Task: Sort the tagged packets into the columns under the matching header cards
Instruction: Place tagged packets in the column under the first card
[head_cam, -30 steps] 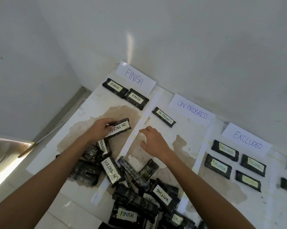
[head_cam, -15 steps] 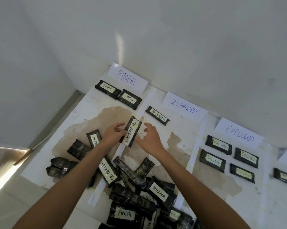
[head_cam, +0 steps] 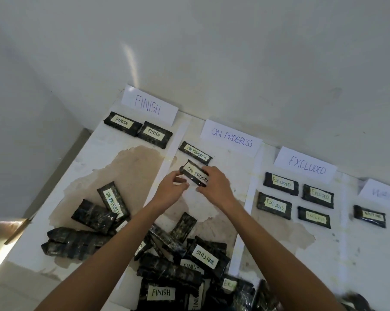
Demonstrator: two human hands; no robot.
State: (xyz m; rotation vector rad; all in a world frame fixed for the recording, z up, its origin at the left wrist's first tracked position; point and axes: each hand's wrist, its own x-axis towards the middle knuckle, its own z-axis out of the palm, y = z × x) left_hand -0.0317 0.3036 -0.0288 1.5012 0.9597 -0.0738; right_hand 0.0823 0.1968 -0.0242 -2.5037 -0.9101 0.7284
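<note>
Stained white board (head_cam: pixel 113 167) by wall (head_cam: pixel 212 52) is carrying cards FINISH (head_cam: pixel 149 106), ON PROGRESS (head_cam: pixel 231 138), EXCLUDED (head_cam: pixel 306 164); L hand (head_cam: pixel 169 191) & R hand (head_cam: pixel 216 187) are pinching an ON PROGRESS packet (head_cam: pixel 193 172) mid-frame.

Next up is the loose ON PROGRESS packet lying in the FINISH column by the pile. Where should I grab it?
I'd pinch the loose ON PROGRESS packet across its long edges at the far end, coming from above and the right: that end lies free on the bare board, while its near end runs into the pile.
</note>
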